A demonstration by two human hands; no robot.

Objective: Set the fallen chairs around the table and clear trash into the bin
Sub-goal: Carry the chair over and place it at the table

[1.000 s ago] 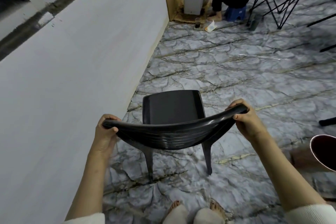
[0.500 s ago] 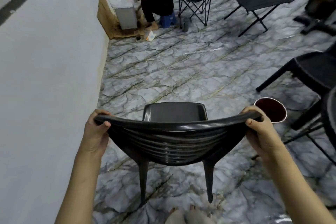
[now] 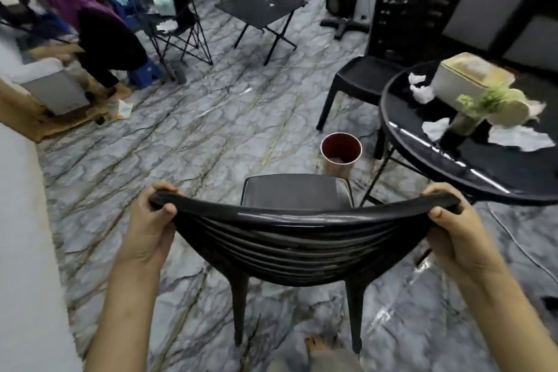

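Observation:
A black plastic chair (image 3: pixel 297 238) stands upright right in front of me, its back toward me. My left hand (image 3: pixel 151 226) grips the left end of the backrest's top rail and my right hand (image 3: pixel 456 229) grips the right end. The round black table (image 3: pixel 459 166) is at the right, its rim just beyond my right hand. On it lie crumpled white paper scraps (image 3: pixel 421 90), a white box (image 3: pixel 465 78) and a tipped plant pot (image 3: pixel 498 106). A small round bin (image 3: pixel 340 154) with a dark red inside stands on the floor past the chair seat.
A second black chair (image 3: pixel 401 39) stands upright behind the table. Farther back are a small black folding table (image 3: pixel 259 6) and a folding camp chair (image 3: pixel 178 24). A person (image 3: pixel 99 24) crouches at the far left by a white bin (image 3: pixel 51 87). A white wall (image 3: pixel 21 220) runs along my left.
My view and the chair have swung to the right, away from the wall. The round table, its paper scraps and the second chair have come into view; both hands keep their grip.

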